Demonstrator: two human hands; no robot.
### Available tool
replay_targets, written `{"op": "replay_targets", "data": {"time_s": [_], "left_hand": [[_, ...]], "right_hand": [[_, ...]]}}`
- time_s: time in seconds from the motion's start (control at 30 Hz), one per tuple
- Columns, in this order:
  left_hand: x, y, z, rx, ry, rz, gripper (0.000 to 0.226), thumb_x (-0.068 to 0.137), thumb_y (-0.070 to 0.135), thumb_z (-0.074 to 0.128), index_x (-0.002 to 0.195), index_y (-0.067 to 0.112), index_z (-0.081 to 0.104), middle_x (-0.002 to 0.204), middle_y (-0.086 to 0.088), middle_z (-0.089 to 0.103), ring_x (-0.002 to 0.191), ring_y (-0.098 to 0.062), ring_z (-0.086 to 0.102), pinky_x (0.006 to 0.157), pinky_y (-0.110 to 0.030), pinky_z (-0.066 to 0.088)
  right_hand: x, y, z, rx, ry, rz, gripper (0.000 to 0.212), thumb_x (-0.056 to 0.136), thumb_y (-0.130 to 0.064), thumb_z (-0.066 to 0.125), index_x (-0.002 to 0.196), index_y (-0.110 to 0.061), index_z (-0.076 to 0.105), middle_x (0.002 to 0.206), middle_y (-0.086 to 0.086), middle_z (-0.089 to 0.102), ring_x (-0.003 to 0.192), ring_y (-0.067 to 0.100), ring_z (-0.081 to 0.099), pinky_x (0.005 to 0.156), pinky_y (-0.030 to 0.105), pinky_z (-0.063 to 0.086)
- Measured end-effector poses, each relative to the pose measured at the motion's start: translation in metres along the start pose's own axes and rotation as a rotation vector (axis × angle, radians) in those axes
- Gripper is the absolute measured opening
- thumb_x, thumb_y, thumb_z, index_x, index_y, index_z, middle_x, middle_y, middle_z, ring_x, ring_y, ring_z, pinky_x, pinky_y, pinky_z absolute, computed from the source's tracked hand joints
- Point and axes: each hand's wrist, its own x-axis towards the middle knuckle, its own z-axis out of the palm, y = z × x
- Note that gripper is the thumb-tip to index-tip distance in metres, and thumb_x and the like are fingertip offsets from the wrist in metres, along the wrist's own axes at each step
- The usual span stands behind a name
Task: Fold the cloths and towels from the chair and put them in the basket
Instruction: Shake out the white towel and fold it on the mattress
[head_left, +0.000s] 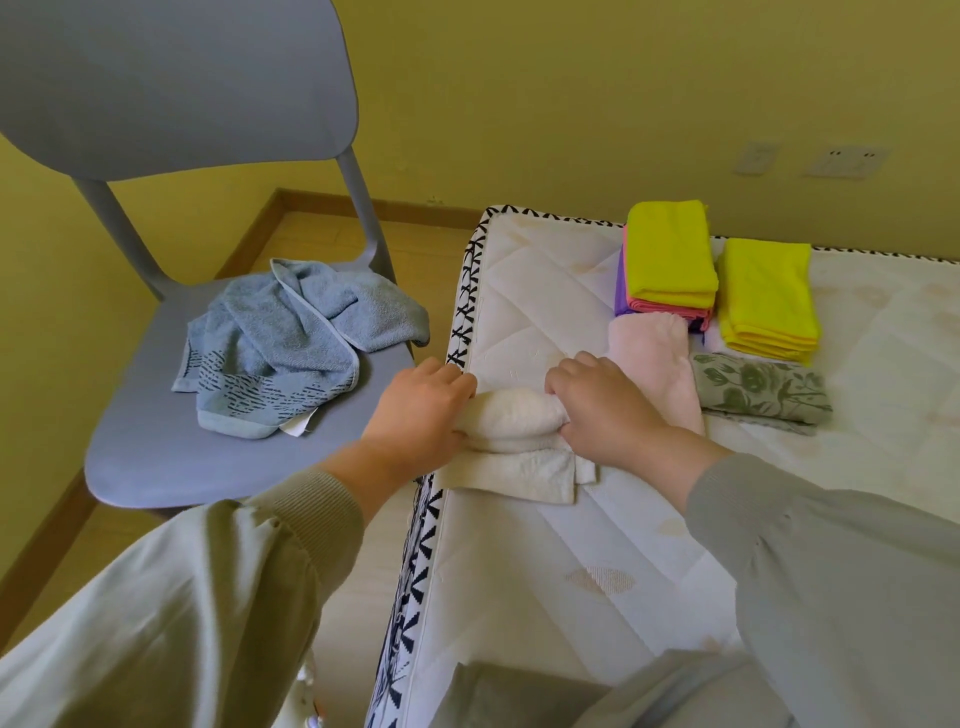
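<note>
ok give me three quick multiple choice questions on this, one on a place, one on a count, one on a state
1. Where is the blue towel? A on the chair; B on the floor; C in a basket.
2. How many yellow-topped piles? A one; B two; C four.
3. The white towel is: A spread flat; B partly rolled; C hanging.
Answers: A, it lies crumpled on the seat; B, two sit side by side; B, left hand and right hand grip its rolled part.
</note>
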Motion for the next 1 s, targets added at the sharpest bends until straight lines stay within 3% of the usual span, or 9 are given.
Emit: {"op": "replay_targets", "data": {"time_s": [0.2,0.3,0.4,0.5,0.57,0.67,0.77,0.83,1.0], "left_hand": [[-0.018,0.005,0.000,0.020,-0.052,0.203,0.042,0.043,0.006,0.074,0.083,0.014,0.063,0.072,0.000,0.052,0.065,-0.024,0.049,0.052,-0.029,0.038],[-0.026,0.005,-0.005,-0.016,-0.076,0.242,0.031,0.055,0.029,0.069,0.083,0.017,0.062,0.076,0.001,0.052,0.069,-0.022,0.050,0.056,-0.031,0.042],[-0.031,0.012,-0.002,-0.100,-0.086,0.205,0.037,0.075,0.053,0.053,0.072,0.017,0.061,0.086,0.000,0.057,0.077,-0.022,0.053,0.064,-0.031,0.045],[-0.026,0.026,0.002,-0.226,-0.201,0.062,0.036,0.082,0.047,0.060,0.067,0.015,0.055,0.111,0.001,0.057,0.089,-0.021,0.054,0.073,-0.033,0.048],[-0.023,0.034,0.007,-0.308,-0.308,-0.062,0.033,0.080,0.038,0.069,0.068,0.018,0.046,0.106,0.006,0.053,0.082,-0.017,0.050,0.071,-0.032,0.043],[-0.025,0.039,0.013,-0.384,-0.315,-0.197,0.037,0.075,0.035,0.075,0.092,0.021,0.046,0.091,0.006,0.053,0.079,-0.016,0.049,0.067,-0.028,0.039],[-0.024,0.041,0.012,-0.343,-0.402,-0.169,0.071,0.074,0.039,0.077,0.132,0.026,0.038,0.113,0.002,0.059,0.100,-0.019,0.055,0.084,-0.031,0.047],[-0.022,0.041,0.009,-0.298,-0.448,-0.148,0.076,0.073,0.042,0.076,0.138,0.027,0.039,0.120,0.004,0.059,0.108,-0.018,0.055,0.092,-0.031,0.046],[-0.013,0.046,0.002,-0.128,-0.578,-0.079,0.069,0.071,0.046,0.075,0.130,0.025,0.045,0.116,0.004,0.059,0.104,-0.017,0.056,0.088,-0.030,0.048]], "right_hand": [[-0.032,-0.018,0.015,-0.060,0.040,0.005,0.048,0.042,-0.004,0.081,0.080,-0.015,0.054,0.077,-0.001,0.054,0.073,0.021,0.051,0.061,0.027,0.034],[-0.045,-0.024,0.017,0.029,-0.037,-0.004,0.032,0.072,-0.020,0.068,0.100,-0.016,0.054,0.097,-0.002,0.054,0.094,0.021,0.048,0.073,0.027,0.027],[-0.056,-0.029,0.017,0.220,0.024,0.033,0.024,0.088,-0.043,0.056,0.091,-0.019,0.058,0.091,-0.004,0.056,0.092,0.019,0.048,0.075,0.029,0.028],[-0.054,-0.035,0.016,0.191,-0.020,0.080,0.034,0.096,-0.042,0.047,0.085,-0.016,0.065,0.084,0.000,0.053,0.092,0.023,0.048,0.075,0.031,0.027],[-0.048,-0.039,0.015,0.191,0.015,0.093,0.028,0.092,-0.043,0.053,0.090,-0.018,0.066,0.091,-0.002,0.047,0.099,0.021,0.043,0.081,0.030,0.028],[-0.043,-0.041,0.019,0.327,-0.029,0.089,0.037,0.084,-0.041,0.065,0.114,-0.023,0.053,0.117,-0.006,0.048,0.113,0.017,0.041,0.094,0.027,0.027],[-0.043,-0.039,0.022,0.298,-0.196,0.040,0.073,0.075,-0.051,0.070,0.137,-0.030,0.037,0.125,-0.009,0.049,0.116,0.015,0.042,0.099,0.029,0.026],[-0.043,-0.037,0.022,0.221,-0.243,0.030,0.080,0.068,-0.051,0.074,0.136,-0.032,0.037,0.120,-0.009,0.050,0.113,0.015,0.043,0.097,0.030,0.029],[-0.041,-0.032,0.021,0.177,-0.343,0.047,0.080,0.062,-0.042,0.079,0.131,-0.032,0.041,0.111,-0.008,0.054,0.104,0.017,0.047,0.088,0.032,0.036]]}}
